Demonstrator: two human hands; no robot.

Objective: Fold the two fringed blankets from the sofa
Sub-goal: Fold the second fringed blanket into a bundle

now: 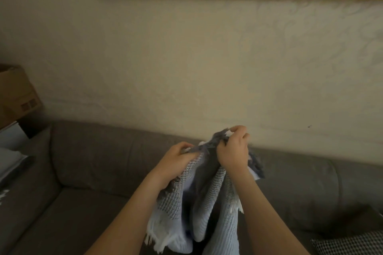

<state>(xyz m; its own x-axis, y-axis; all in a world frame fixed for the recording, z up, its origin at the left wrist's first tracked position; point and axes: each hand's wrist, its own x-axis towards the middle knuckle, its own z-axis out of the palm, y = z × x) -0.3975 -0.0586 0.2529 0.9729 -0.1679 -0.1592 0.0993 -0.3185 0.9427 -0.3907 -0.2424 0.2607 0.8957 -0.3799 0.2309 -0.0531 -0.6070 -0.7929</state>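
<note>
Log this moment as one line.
blanket: held, hanging | left hand: grips fringed edge | right hand: grips fringed edge | below: sofa

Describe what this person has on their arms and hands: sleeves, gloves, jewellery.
Nothing worn is in view. The left hand and right hand are bare: no gloves, and no rings can be made out. Neither wrist shows a watch or bracelet. The left forearm and right forearm are uncovered to the frame's bottom edge.
</note>
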